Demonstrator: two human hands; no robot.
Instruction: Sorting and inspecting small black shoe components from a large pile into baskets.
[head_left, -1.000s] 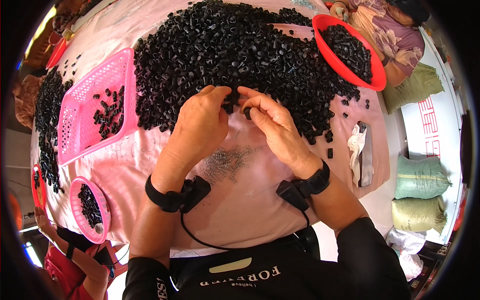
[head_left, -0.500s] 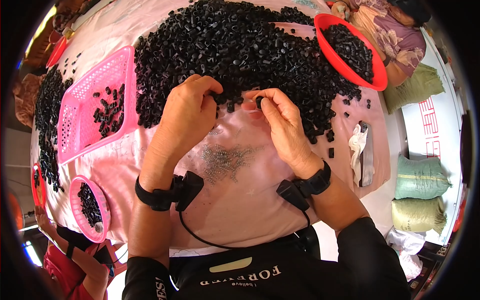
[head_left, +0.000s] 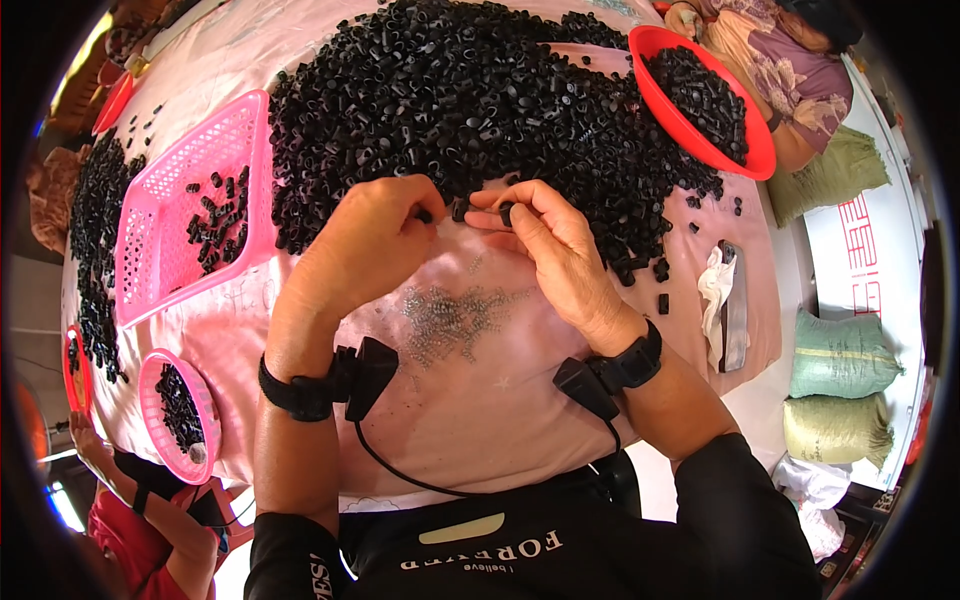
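My left hand [head_left: 372, 236] is closed, thumb and fingers pinched round a small black plastic cap [head_left: 424, 215] that is partly hidden. Opposite it, my right hand [head_left: 562, 252] pinches another black cap [head_left: 506, 214] between thumb and forefinger, its other fingers curled loosely. A narrow gap separates the two hands. Just beyond them rises a big heap of the same black caps [head_left: 470, 90]. On the pink cloth between my forearms lies a scatter of tiny silvery metal bits [head_left: 450, 325], too small to name.
A pink basket [head_left: 262, 190] holding some caps stands left; a small pink round basket [head_left: 150, 400] is nearer. A red basin [head_left: 765, 160] of caps sits far right, beside a person. On the right lie a white cloth [head_left: 716, 290] and a dark strip [head_left: 737, 320]. Another person sits lower left.
My left hand has dropped toward me and turned, its knuckles lower than before. The right hand has shifted slightly left and down, still pinching its cap.
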